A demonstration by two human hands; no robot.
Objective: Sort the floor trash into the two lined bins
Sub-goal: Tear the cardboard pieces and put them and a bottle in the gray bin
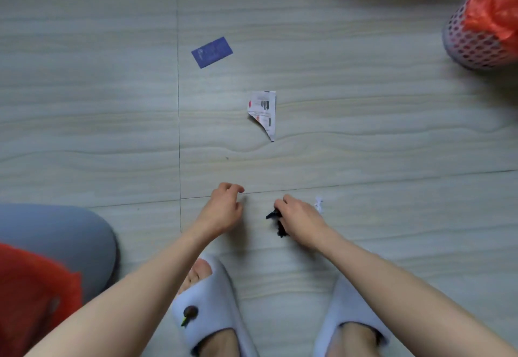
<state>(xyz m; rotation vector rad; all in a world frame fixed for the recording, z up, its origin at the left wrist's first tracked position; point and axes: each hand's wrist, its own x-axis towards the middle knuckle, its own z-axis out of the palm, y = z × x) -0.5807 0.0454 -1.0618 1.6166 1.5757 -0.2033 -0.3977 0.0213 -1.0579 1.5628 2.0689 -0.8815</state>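
Head view: right hand [301,216] grips unidentifiable black scrap [277,223]; left hand [222,206] loosely curled, empty.

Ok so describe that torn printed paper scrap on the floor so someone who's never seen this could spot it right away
Start at the grey tiled floor and look ahead of the person's two hands, roughly mid-picture. There lies the torn white printed paper scrap, flat, tapering to a point at its lower end. Unlike the blue rectangular card farther left, it is white with dark print and ragged-edged.

The card [212,52] is blue, the bin liner [496,9] orange-red, the mesh bin [465,48] white, the slippers [213,300] pale blue.
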